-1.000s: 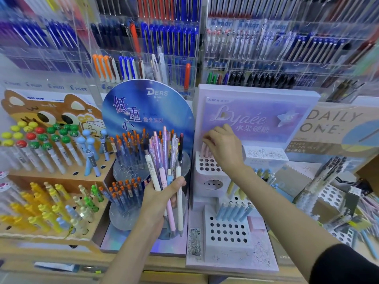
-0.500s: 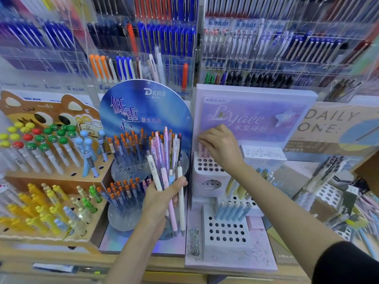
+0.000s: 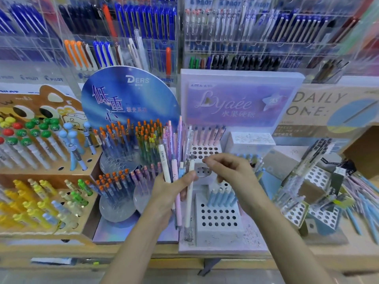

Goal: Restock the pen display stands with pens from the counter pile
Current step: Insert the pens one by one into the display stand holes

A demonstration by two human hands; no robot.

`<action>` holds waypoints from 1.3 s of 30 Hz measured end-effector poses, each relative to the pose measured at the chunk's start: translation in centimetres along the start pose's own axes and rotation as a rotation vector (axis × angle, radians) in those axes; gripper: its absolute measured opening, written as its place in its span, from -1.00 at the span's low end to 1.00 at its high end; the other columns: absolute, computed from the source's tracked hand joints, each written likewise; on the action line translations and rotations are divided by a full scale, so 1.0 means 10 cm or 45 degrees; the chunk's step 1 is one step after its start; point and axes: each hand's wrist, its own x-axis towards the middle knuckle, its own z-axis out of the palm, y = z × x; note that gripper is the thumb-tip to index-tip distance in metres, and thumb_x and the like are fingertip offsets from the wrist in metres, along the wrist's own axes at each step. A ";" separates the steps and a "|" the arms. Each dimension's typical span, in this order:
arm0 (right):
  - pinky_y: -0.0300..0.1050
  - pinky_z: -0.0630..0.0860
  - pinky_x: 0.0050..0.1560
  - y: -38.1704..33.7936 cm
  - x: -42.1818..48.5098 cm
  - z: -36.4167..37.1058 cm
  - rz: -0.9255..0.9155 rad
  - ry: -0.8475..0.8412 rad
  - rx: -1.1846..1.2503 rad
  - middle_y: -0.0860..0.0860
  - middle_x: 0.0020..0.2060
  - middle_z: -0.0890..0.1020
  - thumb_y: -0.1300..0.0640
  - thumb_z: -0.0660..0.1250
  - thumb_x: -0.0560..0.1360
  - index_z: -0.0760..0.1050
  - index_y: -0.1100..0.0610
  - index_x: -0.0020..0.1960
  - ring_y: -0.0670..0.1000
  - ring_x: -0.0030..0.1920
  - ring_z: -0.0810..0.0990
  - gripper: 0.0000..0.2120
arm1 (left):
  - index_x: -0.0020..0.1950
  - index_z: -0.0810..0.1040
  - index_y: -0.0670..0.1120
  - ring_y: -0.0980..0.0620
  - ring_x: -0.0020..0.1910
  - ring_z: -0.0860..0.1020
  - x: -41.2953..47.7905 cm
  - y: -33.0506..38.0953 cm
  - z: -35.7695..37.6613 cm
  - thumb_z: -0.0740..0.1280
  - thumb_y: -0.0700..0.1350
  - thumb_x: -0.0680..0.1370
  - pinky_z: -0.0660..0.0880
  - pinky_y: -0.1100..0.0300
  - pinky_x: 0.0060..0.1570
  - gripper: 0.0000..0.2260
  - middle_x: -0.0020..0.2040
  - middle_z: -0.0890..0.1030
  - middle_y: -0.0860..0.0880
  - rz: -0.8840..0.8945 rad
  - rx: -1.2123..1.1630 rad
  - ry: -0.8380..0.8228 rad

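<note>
My left hand [image 3: 170,191] grips a bundle of pastel pens [image 3: 180,160], white, pink, lilac and blue, held upright in front of the stands. My right hand [image 3: 229,173] hovers just right of the bundle's top. Its fingers are curled, and the fingertips sit beside the top of a white pen [image 3: 189,193] with nothing visibly between them. Behind stands the lilac Lyaée display stand [image 3: 242,99]. Its top holed tier [image 3: 205,151] carries a back row of pink pens [image 3: 209,134]. Its front holed tier [image 3: 219,218] holds a row of blue pens [image 3: 221,197].
The blue DERS stand [image 3: 127,95] with orange-capped pens is at left of centre. Beyond it is a wooden animal stand [image 3: 41,169] with yellow and green pens. At right are a Daily One stand [image 3: 320,107], holed blocks and loose pens [image 3: 365,199]. Acrylic pen racks [image 3: 246,37] fill the back.
My right hand has drawn back from the top tier's back row to the bundle's top, uncovering the pink pens there. My left hand still holds the bundle.
</note>
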 end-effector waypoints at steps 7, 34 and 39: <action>-0.34 0.41 -0.31 0.11 -0.06 -0.17 0.232 -0.098 0.015 -0.14 -0.34 0.61 0.11 0.47 0.41 0.64 0.04 -0.17 -0.25 -0.34 0.51 -0.98 | -0.25 0.64 -0.07 0.11 -0.58 0.35 -0.06 -0.26 0.18 0.63 -0.03 0.18 0.34 0.27 -0.55 -0.73 -0.21 0.53 -0.29 -0.078 0.103 -0.095; -0.05 0.56 -0.11 0.97 -0.69 -2.06 -0.211 0.862 -0.243 0.03 -0.16 0.61 0.19 0.34 0.53 0.50 0.01 -0.02 0.06 -0.13 0.61 -0.90 | -0.13 0.58 -0.21 0.11 -0.61 0.33 -0.35 -1.30 1.24 0.45 -0.22 0.44 0.29 0.31 -0.61 -0.91 -0.45 0.54 -0.02 -0.254 0.070 0.452; -0.20 0.54 -0.15 0.66 -0.53 -2.69 -0.483 1.020 -0.330 -0.20 -0.19 0.58 0.18 0.30 0.56 0.47 -0.07 0.00 -0.13 -0.17 0.57 -0.86 | -0.18 0.57 -0.18 0.11 -0.61 0.36 -0.31 -1.40 1.71 0.44 -0.25 0.45 0.31 0.32 -0.59 -0.94 -0.48 0.53 0.00 -0.250 0.017 0.430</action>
